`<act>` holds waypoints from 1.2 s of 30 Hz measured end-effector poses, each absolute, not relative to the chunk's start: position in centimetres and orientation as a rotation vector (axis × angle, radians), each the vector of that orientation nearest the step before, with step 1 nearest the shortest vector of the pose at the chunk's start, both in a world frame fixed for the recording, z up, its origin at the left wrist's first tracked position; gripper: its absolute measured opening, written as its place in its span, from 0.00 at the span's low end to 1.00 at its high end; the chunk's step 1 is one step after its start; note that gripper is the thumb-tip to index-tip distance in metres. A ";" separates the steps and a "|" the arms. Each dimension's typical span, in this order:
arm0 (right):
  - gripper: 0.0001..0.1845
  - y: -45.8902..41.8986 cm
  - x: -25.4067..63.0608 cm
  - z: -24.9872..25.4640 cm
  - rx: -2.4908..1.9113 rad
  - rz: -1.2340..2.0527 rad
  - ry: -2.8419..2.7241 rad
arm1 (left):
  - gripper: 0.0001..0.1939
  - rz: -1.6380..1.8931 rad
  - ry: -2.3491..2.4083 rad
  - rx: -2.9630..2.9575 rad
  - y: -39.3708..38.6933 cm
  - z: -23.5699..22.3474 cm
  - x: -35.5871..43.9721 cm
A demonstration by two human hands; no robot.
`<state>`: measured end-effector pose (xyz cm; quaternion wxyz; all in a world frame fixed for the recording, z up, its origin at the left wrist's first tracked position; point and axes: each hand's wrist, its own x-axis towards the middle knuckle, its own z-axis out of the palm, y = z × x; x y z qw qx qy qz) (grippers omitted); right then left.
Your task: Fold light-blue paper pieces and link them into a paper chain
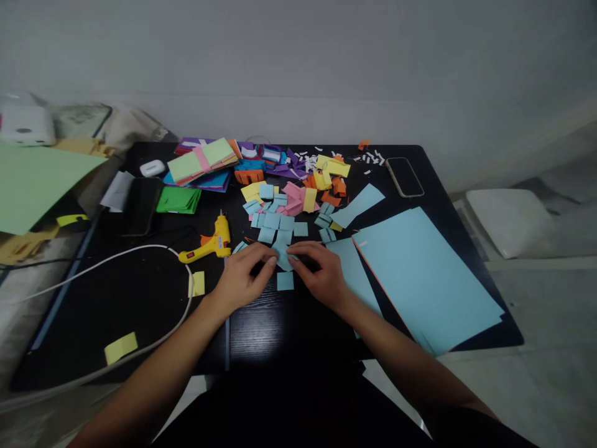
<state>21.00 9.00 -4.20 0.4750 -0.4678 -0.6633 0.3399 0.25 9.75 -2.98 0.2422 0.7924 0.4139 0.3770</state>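
Between both hands is a small light-blue paper piece [282,254], pinched at its left edge by my left hand [247,270] and at its right edge by my right hand [321,270]. Thumb and index finger are closed on it on each side. Just below lies a flat light-blue paper square [285,281]. Beyond my fingertips several more blue squares [272,221] and folded blue pieces [326,213] lie loosely together. A yellow glue gun [208,241] rests left of my left hand. Part of a blue sheet [354,274] lies beside my right hand.
Large blue sheets [424,280] cover the table's right side, with a phone [405,177] behind them. Pink [295,198], yellow and orange folded papers are heaped farther back. A white cable [191,274] loops across the left. Coloured paper stacks [203,163] stand at the back left.
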 end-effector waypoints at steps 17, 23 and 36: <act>0.09 8.1 20.5 -4.2 -0.980 0.614 -1.731 | 0.07 1.063 1.196 1.438 10.2 -3.7 0.6; 0.09 8.3 20.4 -5.4 -1.048 0.466 -1.772 | 0.08 0.982 1.244 1.556 10.0 -3.7 0.4; 0.10 8.3 20.8 -5.3 -0.920 0.401 -1.988 | 0.10 0.843 1.239 1.802 9.8 -3.3 0.3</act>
